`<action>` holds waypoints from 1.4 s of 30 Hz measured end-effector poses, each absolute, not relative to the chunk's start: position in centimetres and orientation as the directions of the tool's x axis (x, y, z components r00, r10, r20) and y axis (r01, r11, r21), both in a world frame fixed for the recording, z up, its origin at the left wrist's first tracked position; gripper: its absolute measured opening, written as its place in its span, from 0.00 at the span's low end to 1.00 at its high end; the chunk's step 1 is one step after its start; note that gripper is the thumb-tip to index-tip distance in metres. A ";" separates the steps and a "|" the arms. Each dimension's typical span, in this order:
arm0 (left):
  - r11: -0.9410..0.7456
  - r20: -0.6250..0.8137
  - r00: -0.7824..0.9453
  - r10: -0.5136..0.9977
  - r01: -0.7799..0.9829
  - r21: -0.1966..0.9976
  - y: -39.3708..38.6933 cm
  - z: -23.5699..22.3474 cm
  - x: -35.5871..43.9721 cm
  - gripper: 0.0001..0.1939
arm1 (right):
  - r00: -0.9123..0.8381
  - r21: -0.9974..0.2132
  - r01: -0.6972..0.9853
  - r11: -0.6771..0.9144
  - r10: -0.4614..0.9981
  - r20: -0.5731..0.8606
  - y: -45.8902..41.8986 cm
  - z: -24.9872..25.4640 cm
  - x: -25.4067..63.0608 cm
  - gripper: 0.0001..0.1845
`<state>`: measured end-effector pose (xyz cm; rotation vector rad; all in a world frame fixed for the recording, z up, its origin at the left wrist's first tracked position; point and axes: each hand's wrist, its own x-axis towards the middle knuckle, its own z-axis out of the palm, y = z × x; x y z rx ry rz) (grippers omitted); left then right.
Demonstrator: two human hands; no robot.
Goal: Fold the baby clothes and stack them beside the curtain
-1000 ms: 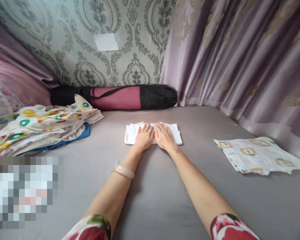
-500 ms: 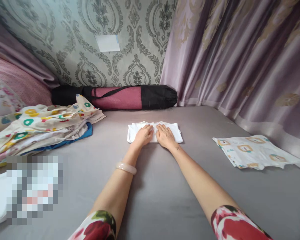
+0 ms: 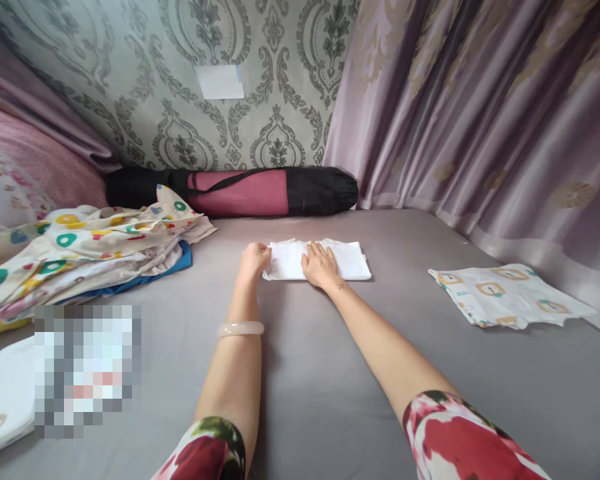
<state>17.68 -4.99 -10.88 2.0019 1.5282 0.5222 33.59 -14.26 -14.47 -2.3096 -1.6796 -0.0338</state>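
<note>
A folded white cloth (image 3: 353, 260) lies flat in front of me, its long side running left to right. At its left end, my left hand (image 3: 256, 258) is closed with curled fingers on the cloth's edge; a pale bangle circles that wrist. My right hand (image 3: 320, 263) rests flat on the middle of the cloth, fingers stretched out, palm down. Part of the cloth is hidden beneath it.
The grey sheet (image 3: 380, 373) spreads under everything. To the left lies a heap of patterned clothes (image 3: 100, 243), with a white object (image 3: 10, 380) nearer, partly pixelated. A printed folded cloth (image 3: 510, 293) lies right. Behind is a rolled mat in a bag (image 3: 245, 192).
My left hand has slid from the top of the white cloth to its left end and closed on the edge. My right hand has moved slightly left across the cloth, still flat.
</note>
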 end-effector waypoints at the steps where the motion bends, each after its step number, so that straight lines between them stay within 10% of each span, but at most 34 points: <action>1: -0.181 -0.033 0.264 0.964 0.741 0.646 -4.9 -11.0 17.6 0.14 | 0.322 -0.214 0.935 -0.282 0.928 0.185 -14.2 -14.7 33.6 0.29; 42: -0.007 -0.100 0.123 0.987 0.666 0.746 -2.7 -13.6 17.0 0.11 | 0.243 -0.254 0.945 -0.206 0.962 0.124 -11.1 -13.4 29.0 0.31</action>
